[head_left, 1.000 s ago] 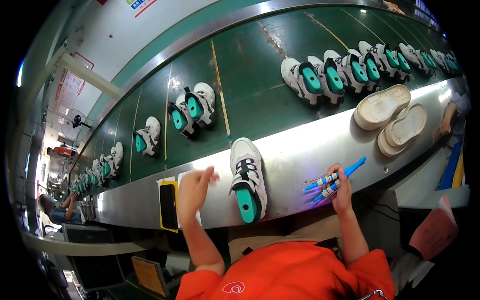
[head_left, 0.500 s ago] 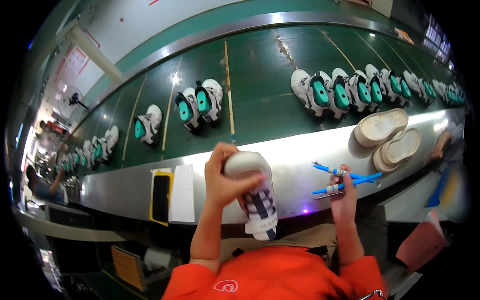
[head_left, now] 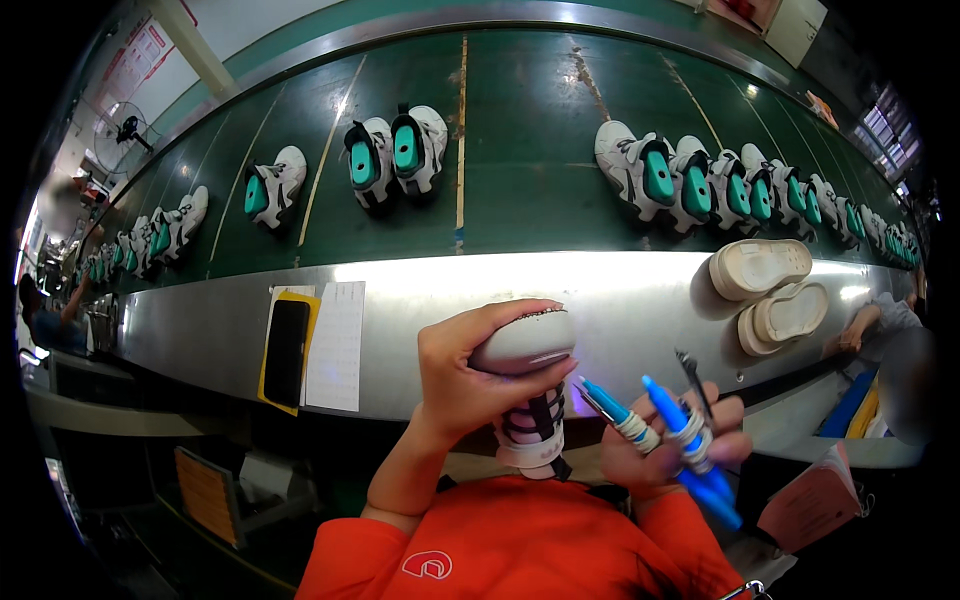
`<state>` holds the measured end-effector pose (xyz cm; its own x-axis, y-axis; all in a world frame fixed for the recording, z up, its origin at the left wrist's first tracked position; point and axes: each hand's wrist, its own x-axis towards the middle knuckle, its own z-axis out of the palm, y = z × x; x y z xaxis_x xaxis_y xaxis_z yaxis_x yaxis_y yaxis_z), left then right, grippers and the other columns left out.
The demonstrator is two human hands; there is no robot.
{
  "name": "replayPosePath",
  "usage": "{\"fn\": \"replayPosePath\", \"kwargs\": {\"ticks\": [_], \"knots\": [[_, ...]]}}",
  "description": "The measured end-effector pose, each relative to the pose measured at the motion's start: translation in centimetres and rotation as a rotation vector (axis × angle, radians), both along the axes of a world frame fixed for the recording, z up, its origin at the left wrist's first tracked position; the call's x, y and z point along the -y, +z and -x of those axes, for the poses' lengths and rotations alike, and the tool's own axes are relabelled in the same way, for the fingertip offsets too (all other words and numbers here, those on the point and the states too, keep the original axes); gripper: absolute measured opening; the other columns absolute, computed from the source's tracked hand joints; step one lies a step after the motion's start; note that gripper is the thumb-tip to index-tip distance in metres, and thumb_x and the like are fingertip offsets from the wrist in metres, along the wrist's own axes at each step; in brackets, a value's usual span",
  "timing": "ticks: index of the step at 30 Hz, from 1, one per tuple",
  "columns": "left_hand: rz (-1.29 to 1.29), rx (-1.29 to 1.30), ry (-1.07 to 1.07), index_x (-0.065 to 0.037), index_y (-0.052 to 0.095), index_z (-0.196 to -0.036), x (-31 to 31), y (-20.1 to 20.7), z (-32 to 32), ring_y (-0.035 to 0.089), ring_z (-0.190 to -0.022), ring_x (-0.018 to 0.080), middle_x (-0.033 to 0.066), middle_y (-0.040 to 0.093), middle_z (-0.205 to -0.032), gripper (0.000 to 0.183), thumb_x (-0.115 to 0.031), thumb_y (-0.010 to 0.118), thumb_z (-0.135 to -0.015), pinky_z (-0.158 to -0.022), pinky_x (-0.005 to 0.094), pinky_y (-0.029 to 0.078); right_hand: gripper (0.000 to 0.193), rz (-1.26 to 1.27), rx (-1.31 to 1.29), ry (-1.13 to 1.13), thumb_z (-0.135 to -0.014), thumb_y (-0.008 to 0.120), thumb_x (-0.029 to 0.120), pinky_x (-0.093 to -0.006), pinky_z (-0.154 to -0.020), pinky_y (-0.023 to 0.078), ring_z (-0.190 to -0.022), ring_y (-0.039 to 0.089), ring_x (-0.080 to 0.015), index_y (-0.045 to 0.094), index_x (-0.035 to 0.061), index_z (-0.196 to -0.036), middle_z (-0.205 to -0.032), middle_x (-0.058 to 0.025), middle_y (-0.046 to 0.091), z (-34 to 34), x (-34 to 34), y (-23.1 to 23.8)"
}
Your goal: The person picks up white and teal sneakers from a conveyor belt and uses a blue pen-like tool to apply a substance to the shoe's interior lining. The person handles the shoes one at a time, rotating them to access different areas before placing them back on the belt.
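Note:
A white sneaker upper (head_left: pixel 525 345) with dark stripes on its tongue is gripped by my left hand (head_left: pixel 450 375), fingers and thumb wrapped round the toe. Its toe end faces up and away from me, and a rough edge shows along the top. To the right, my right hand (head_left: pixel 632 465) holds blue pens (head_left: pixel 686 430) wrapped with pale bands, fanned between the fingers. One pen (head_left: pixel 607 402) points its tip at the shoe, close to it; whether it touches I cannot tell. A thin dark-tipped tool (head_left: pixel 692 375) also sticks up from that hand.
On the green conveyor (head_left: pixel 525 160) stand several white sneakers (head_left: pixel 420 150) with teal tops. A steel ledge (head_left: pixel 400 290) along it bears a black phone (head_left: pixel 288 350), paper sheets (head_left: pixel 336 345) and two cream soles (head_left: pixel 765 268). Another person's hand (head_left: pixel 858 325) is at the right.
My right hand has come left toward the shoe, one pen tip now beside it. My left hand has tipped the shoe, showing its toe edge. My view has shifted slightly.

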<state>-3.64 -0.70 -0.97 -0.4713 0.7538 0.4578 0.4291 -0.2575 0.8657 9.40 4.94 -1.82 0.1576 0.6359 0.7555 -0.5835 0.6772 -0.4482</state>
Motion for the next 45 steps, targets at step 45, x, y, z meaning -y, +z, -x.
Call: {"fn": "replayPosePath", "kwargs": {"ticks": [45], "knots": [[0.453, -0.372, 0.325, 0.003, 0.054, -0.092, -4.0, -10.8, 10.3, 0.048, -0.097, 0.0257, 0.0142, 0.047, -0.102, 0.047, -0.031, 0.074, -0.065, -0.086, 0.0325, 0.039, 0.019, 1.008, 0.375, 0.785, -0.083, 0.052, 0.023, -0.0152, -0.039, 0.032, -0.051, 0.038, -0.0033, 0.039, 0.0097, -0.088, -0.07, 0.0004, 0.04, -8.6, -3.4, -2.9]]}}
